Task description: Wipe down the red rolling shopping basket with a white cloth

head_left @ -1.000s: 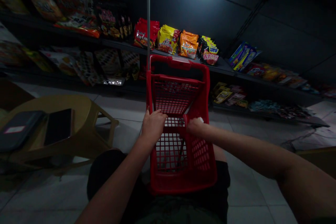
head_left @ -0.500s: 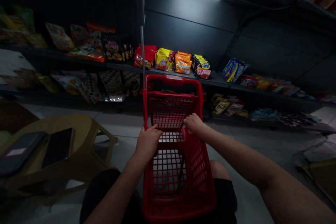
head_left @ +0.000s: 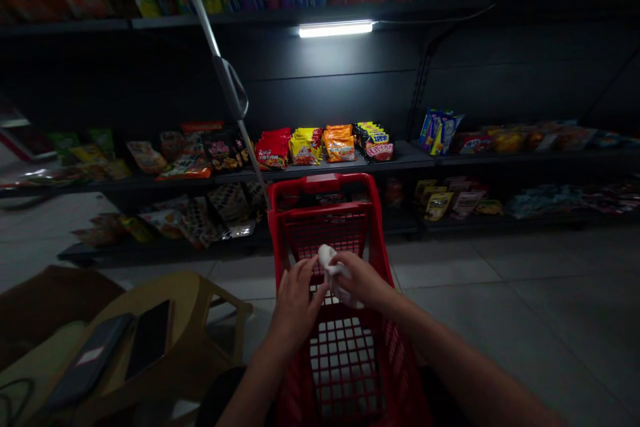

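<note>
White cloth point(head_left: 327, 257) in right hand point(head_left: 359, 278) over basket point(head_left: 383, 257)

The white wad point(head_left: 326, 255) in my right hand point(head_left: 359, 278) looks soft, crumpled and matt; whether it is cloth or paper I can't tell. Below it, my red cart point(head_left: 323, 182) is smooth moulded plastic with a dull sheen, its panels an open lattice. The slim pole point(head_left: 203, 10) looks like bright, polished metal. To my left, the tan stool point(head_left: 189, 297) seems smooth plastic, and the snack packets point(head_left: 340, 145) ahead are crinkled, glossy film. The floor tiles point(head_left: 450, 267) look smooth, faintly shiny.
</note>
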A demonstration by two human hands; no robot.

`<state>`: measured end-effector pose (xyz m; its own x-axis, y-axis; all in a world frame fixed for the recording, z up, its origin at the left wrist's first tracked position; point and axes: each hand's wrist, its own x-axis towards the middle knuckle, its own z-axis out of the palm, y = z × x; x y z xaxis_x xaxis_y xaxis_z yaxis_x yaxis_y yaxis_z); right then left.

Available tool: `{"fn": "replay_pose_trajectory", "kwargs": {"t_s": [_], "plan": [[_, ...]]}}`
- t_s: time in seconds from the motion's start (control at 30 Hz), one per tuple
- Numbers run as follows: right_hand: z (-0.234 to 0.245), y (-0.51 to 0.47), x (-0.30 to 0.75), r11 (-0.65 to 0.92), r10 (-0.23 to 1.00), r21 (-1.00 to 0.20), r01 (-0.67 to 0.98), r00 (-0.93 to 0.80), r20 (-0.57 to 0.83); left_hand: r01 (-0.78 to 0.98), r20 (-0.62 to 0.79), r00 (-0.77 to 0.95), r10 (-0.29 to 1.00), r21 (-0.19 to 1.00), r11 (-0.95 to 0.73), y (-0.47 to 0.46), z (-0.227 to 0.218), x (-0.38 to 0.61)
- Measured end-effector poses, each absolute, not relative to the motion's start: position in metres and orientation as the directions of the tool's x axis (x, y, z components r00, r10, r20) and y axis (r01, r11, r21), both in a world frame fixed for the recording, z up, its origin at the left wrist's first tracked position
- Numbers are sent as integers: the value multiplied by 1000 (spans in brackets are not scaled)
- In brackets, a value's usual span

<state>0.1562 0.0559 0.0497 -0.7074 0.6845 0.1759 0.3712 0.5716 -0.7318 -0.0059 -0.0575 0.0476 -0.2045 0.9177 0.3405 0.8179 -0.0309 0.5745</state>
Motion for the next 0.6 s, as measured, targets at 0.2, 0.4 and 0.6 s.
{"fn": "replay_pose_trajectory", "kwargs": {"t_s": [0.2,0.4,0.6], "plan": [[53,33,174,192,676,-981,-10,-724,139,154,56,-177,983,988,-28,-23,51,26],[43,29,236,529,845,-769,357,-298,443,-231,-98,-381,919,973,8,35,39,42],[5,43,241,31,970,-975,222,-243,-24,-358,-186,-297,937,931,71,43,-7,130]]}}
